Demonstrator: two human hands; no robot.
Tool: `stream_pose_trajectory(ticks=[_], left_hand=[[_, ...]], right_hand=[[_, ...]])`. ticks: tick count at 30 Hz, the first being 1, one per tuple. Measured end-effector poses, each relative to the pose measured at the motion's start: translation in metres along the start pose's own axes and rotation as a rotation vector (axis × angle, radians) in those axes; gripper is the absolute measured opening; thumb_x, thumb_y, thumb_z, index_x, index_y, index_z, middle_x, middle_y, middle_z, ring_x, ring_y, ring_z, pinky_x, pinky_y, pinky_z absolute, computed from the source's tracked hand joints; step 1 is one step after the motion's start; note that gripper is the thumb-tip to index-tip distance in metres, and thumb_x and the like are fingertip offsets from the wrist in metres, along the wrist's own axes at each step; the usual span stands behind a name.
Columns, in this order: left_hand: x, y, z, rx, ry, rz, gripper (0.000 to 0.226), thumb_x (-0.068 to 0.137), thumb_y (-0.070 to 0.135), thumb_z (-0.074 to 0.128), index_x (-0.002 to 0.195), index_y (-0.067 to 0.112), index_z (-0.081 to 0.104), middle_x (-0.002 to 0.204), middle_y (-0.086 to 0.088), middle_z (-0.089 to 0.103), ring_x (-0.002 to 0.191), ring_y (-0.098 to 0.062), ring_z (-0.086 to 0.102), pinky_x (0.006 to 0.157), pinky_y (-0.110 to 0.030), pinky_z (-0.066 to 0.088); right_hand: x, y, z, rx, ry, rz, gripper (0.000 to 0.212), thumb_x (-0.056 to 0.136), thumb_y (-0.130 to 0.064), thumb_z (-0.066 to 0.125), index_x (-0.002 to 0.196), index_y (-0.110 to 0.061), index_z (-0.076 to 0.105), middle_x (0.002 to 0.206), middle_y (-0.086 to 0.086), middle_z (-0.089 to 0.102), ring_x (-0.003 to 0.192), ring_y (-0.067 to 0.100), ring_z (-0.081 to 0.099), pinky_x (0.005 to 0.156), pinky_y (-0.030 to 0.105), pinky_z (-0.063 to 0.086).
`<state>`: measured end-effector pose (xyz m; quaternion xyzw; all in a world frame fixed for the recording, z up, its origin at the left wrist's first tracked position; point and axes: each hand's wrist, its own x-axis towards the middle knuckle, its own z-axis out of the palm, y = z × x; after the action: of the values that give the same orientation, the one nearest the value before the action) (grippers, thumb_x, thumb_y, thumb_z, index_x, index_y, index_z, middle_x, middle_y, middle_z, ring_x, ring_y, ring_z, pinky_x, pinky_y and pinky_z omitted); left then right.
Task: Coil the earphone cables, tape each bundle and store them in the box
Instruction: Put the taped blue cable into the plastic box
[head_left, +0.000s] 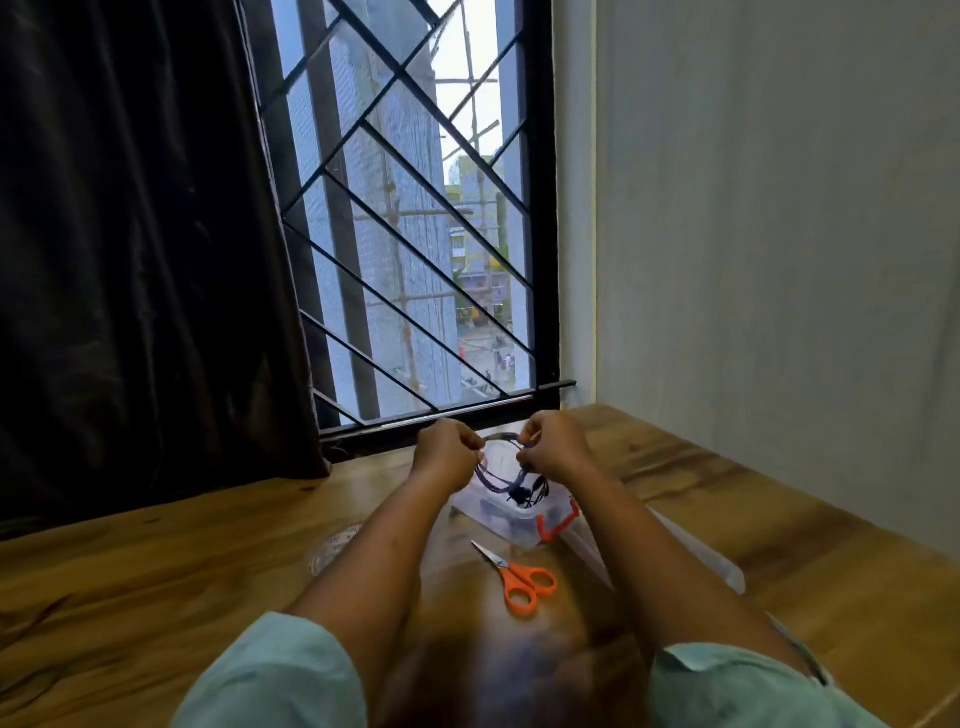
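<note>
A dark purple earphone cable (500, 479) hangs in loops between my two hands, above a clear plastic box (511, 522) with an orange latch. My left hand (448, 453) pinches the left side of the coil with curled fingers. My right hand (551, 441) pinches the right side, where the cable ends and plugs dangle toward the box. A roll of clear tape (332, 548) lies flat on the wooden table, left of my left forearm.
Orange-handled scissors (519, 577) lie on the table (156, 571) between my forearms, blades pointing away. The box's clear lid (696, 556) lies under my right forearm. A barred window and dark curtain stand behind the table; a grey wall runs along the right.
</note>
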<state>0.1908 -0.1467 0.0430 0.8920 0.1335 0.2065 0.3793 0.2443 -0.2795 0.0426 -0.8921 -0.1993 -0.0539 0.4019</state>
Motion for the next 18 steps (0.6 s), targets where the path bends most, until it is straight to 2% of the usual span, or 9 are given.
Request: stream_pose_trajectory(ticks=[2, 4, 7, 10, 13, 15, 18], left_hand=[[0.003, -0.005, 0.006, 0.087, -0.016, 0.019, 0.014, 0.085, 0.006, 0.065, 0.096, 0.01, 0.074, 0.102, -0.008, 0.07, 0.095, -0.02, 0.063, 0.084, -0.027, 0.051], [0.003, -0.007, 0.008, 0.128, 0.008, 0.035, 0.013, 0.085, 0.007, 0.065, 0.093, 0.011, 0.074, 0.102, -0.007, 0.07, 0.095, -0.019, 0.063, 0.082, -0.026, 0.049], [0.001, -0.008, 0.01, 0.119, 0.066, 0.035, 0.017, 0.087, 0.001, 0.06, 0.089, 0.012, 0.074, 0.102, -0.007, 0.069, 0.093, -0.019, 0.063, 0.08, -0.025, 0.049], [-0.007, -0.008, 0.006, 0.13, 0.099, 0.054, 0.026, 0.086, -0.005, 0.055, 0.088, 0.013, 0.074, 0.101, -0.008, 0.069, 0.092, -0.019, 0.063, 0.08, -0.024, 0.05], [-0.017, -0.011, -0.01, 0.118, 0.137, 0.066, 0.029, 0.087, -0.006, 0.051, 0.092, 0.012, 0.074, 0.101, -0.006, 0.069, 0.09, -0.018, 0.061, 0.077, -0.023, 0.046], [-0.025, -0.015, -0.025, 0.068, 0.149, 0.057, 0.028, 0.088, -0.004, 0.052, 0.092, 0.012, 0.075, 0.101, -0.006, 0.069, 0.092, -0.018, 0.062, 0.079, -0.023, 0.046], [-0.038, -0.026, -0.054, -0.035, 0.188, 0.016, 0.028, 0.085, -0.006, 0.054, 0.083, 0.013, 0.075, 0.094, -0.011, 0.072, 0.09, -0.023, 0.066, 0.086, -0.034, 0.055]], right_hand=[[-0.002, -0.001, 0.0, -0.281, -0.084, -0.039, 0.006, 0.082, -0.007, 0.07, 0.087, -0.008, 0.067, 0.093, 0.013, 0.069, 0.092, 0.026, 0.066, 0.081, 0.033, 0.054], [-0.005, -0.004, 0.003, -0.493, -0.097, -0.089, 0.021, 0.085, -0.012, 0.068, 0.105, -0.006, 0.066, 0.108, 0.013, 0.067, 0.095, 0.023, 0.062, 0.075, 0.03, 0.048], [-0.01, -0.009, 0.006, -0.63, -0.101, -0.135, 0.03, 0.085, -0.012, 0.068, 0.113, -0.007, 0.059, 0.115, 0.013, 0.062, 0.101, 0.025, 0.06, 0.067, 0.027, 0.038], [-0.018, -0.014, 0.006, -0.732, -0.077, -0.157, 0.034, 0.085, -0.013, 0.068, 0.116, -0.006, 0.058, 0.116, 0.012, 0.062, 0.104, 0.026, 0.062, 0.071, 0.028, 0.042], [-0.031, -0.026, 0.004, -0.828, 0.0, -0.19, 0.025, 0.09, -0.008, 0.057, 0.115, -0.007, 0.061, 0.116, 0.011, 0.064, 0.104, 0.027, 0.063, 0.073, 0.03, 0.045], [-0.041, -0.038, 0.001, -0.813, 0.06, -0.202, 0.026, 0.09, -0.004, 0.053, 0.115, -0.009, 0.061, 0.118, 0.01, 0.063, 0.108, 0.028, 0.061, 0.075, 0.03, 0.045], [-0.058, -0.061, -0.001, -0.722, 0.12, -0.214, 0.027, 0.089, -0.002, 0.053, 0.113, -0.009, 0.06, 0.119, 0.01, 0.063, 0.11, 0.029, 0.059, 0.08, 0.033, 0.047]])
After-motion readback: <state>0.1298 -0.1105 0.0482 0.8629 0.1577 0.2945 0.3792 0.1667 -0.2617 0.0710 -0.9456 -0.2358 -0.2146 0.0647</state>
